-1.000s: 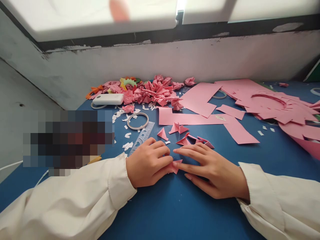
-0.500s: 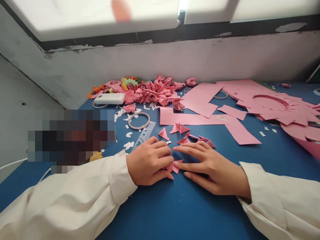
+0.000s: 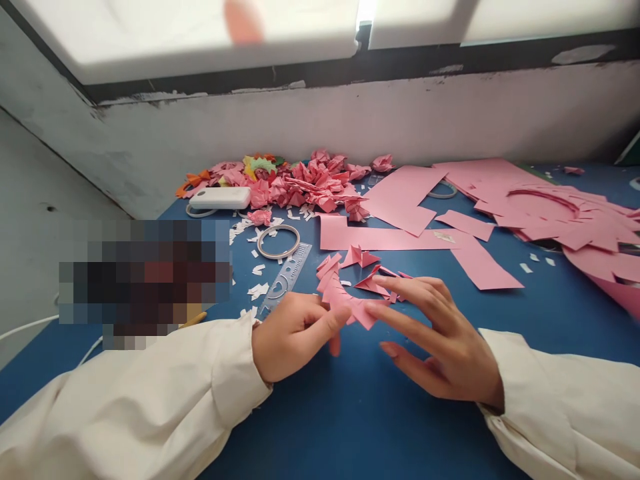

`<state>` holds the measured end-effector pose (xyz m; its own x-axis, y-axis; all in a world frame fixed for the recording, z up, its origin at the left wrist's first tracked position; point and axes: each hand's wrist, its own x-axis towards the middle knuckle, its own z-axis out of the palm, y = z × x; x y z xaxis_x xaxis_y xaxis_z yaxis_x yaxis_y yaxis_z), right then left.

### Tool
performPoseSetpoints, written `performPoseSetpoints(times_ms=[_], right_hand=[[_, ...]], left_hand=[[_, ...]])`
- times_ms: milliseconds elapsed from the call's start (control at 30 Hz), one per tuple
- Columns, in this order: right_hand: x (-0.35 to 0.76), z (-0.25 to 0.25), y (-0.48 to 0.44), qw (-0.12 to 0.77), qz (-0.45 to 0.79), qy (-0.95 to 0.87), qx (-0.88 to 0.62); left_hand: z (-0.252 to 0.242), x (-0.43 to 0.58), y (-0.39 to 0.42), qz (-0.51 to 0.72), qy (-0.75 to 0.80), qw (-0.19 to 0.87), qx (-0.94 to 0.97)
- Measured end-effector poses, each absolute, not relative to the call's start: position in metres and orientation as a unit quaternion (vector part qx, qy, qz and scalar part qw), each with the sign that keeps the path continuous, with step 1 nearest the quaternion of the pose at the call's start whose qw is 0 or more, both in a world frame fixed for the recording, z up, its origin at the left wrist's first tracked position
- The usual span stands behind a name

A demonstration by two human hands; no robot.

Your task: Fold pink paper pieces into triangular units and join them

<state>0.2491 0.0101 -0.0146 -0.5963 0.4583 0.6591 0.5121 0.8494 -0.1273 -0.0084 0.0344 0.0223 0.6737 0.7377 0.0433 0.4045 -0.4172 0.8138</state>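
Between thumb and fingers, my left hand [image 3: 299, 337] grips a curved strip of overlapping folded pink paper pieces [image 3: 332, 287], lifted just off the table. The strip bends like part of a ring, with pointed edges along its outside. My right hand [image 3: 443, 337] has its fingers spread; its fingertips are at the strip's right end, where I cannot tell if they press on it. Just beyond the strip lie loose folded pink paper pieces [image 3: 359, 256], some partly hidden by my right fingers.
A clear ruler [image 3: 289, 277], a tape roll [image 3: 279, 241] and white paper scraps [image 3: 258, 291] lie to the left. Crumpled pink paper [image 3: 320, 187] and a white device [image 3: 220, 197] are at the back. Pink sheets [image 3: 405, 193] spread rightward on the blue table [image 3: 360, 427]. A blurred patch covers the left.
The curved strip has come up from under my left hand and now shows clearly. My left hand has turned with its thumb on top; my right hand has shifted slightly right, fingers more spread.
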Motion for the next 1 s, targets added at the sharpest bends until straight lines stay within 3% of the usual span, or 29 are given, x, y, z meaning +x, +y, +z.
performPoseSetpoints(times_ms=[133, 267, 567, 1000], right_hand=[[0.246, -0.016, 0.009, 0.333, -0.042, -0.902, -0.27], [0.245, -0.016, 0.01, 0.301, -0.064, -0.908, -0.285], [0.24, -0.022, 0.013, 0.257, -0.109, -0.912, -0.301], [0.241, -0.02, 0.013, 0.243, -0.111, -0.914, -0.304]], left_hand=[[0.019, 0.001, 0.037, 0.117, 0.393, 0.576, 0.707], [0.021, 0.006, 0.038, 0.1, 0.453, 0.645, 0.607], [0.032, 0.011, 0.039, 0.125, 0.516, 0.691, 0.491], [0.029, 0.011, 0.04, 0.128, 0.536, 0.68, 0.484]])
